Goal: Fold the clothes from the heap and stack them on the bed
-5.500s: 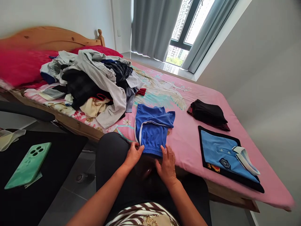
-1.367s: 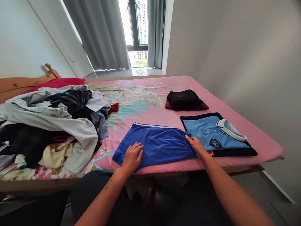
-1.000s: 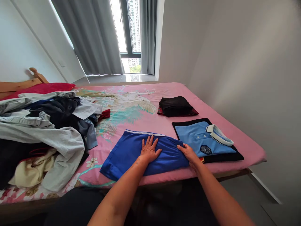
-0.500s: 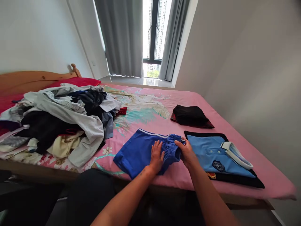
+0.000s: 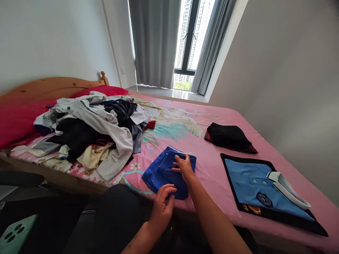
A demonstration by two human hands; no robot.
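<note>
While the blue shorts lie folded into a compact bundle near the front edge of the bed, the right hand rests flat on top of them, fingers spread and pressing the cloth down, gripping nothing. Just nearer the person, the left hand hovers at the bundle's near edge with its fingers loosely curled; whether the fingertips pinch the hem or merely touch it cannot be told. Both forearms reach in from the bottom of the view, above a dark lap. On the pink sheet to the right of the shorts, well apart from them, lies a folded light blue polo shirt with a white collar and a badge, set on top of a flat black garment whose edges frame it. Beyond that, farther from the person, sits a folded black bundle with a dark red edge beneath it. To the left of the shorts rises a loose heap of unfolded clothes in grey, black, cream and white, spreading toward a red pillow and the wooden headboard. Behind the bed, grey curtains flank a window. At the lower left corner shows part of a green phone.
</note>
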